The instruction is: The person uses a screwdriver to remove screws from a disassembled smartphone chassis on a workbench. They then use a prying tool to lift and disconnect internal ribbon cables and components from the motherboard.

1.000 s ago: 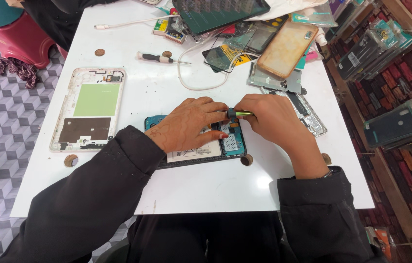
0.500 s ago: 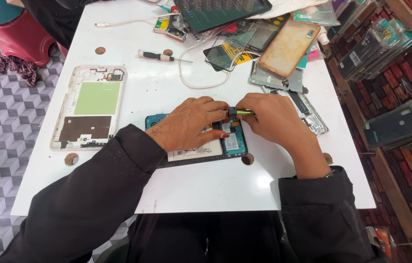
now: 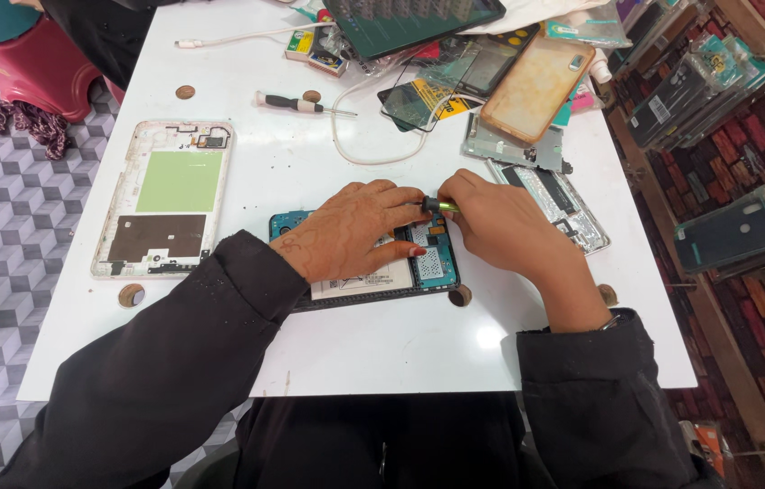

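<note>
Far to the left on the white table [image 3: 401,353], an opened white tablet shell [image 3: 165,197] is lying face up, showing a green panel above a dark brown one. A small brown disc [image 3: 131,294] is sitting just off its lower corner. Above and to the right of it, a black-handled screwdriver [image 3: 296,103] is resting on the table, well apart from the hands.

Toward the middle, the person's left hand [image 3: 351,231] is pressing flat, fingers spread, over an opened tablet [image 3: 432,267] with a teal circuit board and a pale battery. Its grip is not closing around anything; the palm and fingers are simply bearing down on the device, which is lying flat near the table's front edge. The left fingertips are touching the dark end of a small yellow-green screwdriver [image 3: 439,207].

Just to the right, the right hand [image 3: 500,222] is clenching that screwdriver, most of the tool hiding inside the fist, its tip hidden above the teal board.

Beyond the right hand, a silver metal frame [image 3: 573,213] is lying at an angle, and behind it a tan phone case [image 3: 536,77] is topping a heap of parts.
</note>
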